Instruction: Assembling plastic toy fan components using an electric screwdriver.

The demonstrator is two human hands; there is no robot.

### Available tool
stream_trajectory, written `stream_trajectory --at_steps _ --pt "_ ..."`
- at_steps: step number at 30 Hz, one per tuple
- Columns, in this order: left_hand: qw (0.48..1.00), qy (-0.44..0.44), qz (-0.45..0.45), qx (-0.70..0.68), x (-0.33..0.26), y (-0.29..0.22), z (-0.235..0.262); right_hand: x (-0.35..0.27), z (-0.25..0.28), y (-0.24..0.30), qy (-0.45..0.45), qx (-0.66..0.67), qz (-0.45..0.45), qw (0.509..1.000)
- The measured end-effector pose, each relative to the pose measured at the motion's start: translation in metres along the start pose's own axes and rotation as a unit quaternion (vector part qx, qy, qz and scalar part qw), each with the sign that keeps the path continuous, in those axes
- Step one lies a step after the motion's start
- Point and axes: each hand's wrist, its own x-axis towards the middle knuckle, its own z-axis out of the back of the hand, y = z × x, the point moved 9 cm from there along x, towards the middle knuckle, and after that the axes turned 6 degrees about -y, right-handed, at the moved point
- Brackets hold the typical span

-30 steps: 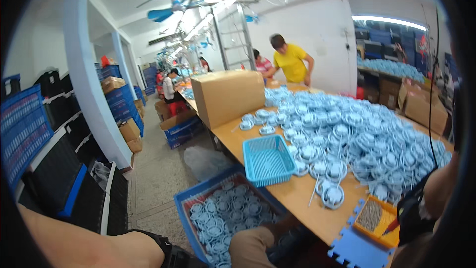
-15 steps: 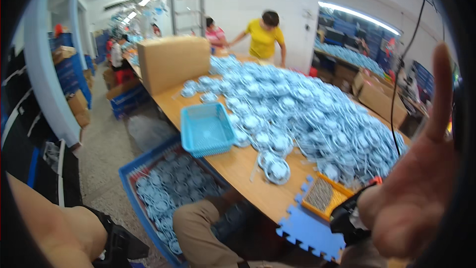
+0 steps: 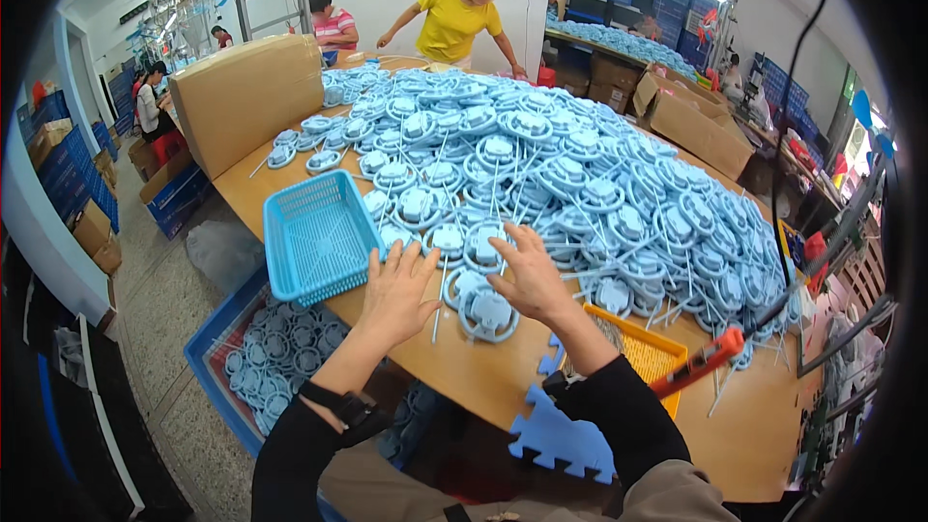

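My left hand [image 3: 394,292] is over the table beside the light blue plastic basket [image 3: 282,249], fingers spread. My right hand [image 3: 534,277] reaches over the near edge of a large pile of light blue round plastic parts [image 3: 570,174], fingers apart. Each part is a ring with a raised centre, and thin pale stems stick out among them. One round part [image 3: 488,313] lies between my hands at the near side. Nothing is seen in either hand; whether the fingertips touch the pile I cannot tell.
A blue crate [image 3: 215,367] of round parts stands on the floor at left. A yellow tray [image 3: 650,348], a red-orange tool [image 3: 698,363] and a blue foam mat [image 3: 561,433] are near my right arm. A cardboard box [image 3: 246,101] stands far left. A person in yellow [image 3: 454,24] stands behind the table.
Both hands have come in from the sides to the near edge of the pile. The view has shifted, and the basket appears further left. The right palm was raised before.
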Motion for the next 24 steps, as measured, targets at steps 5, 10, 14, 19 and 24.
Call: stream_trajectory --at_steps 5,10,14,19,24 --pt "0.981 0.077 0.156 0.089 0.034 0.085 -0.035 0.060 -0.087 -0.027 0.114 -0.102 0.001 0.988" --pt "0.942 0.214 0.259 0.025 -0.039 0.157 -0.044 0.140 -0.189 0.017 0.135 -0.014 0.061 0.989" --pt "0.977 0.088 0.191 0.034 -0.047 0.196 -0.034 0.196 -0.245 0.055 0.120 -0.019 0.131 0.984" --pt "0.985 0.105 0.140 -0.006 -0.006 0.202 -0.071 0.204 -0.297 0.036 0.232 -0.088 0.099 0.964" --pt "0.989 0.103 0.093 -0.049 0.018 0.160 -0.087 0.177 -0.268 -0.003 0.253 -0.138 0.090 0.953"
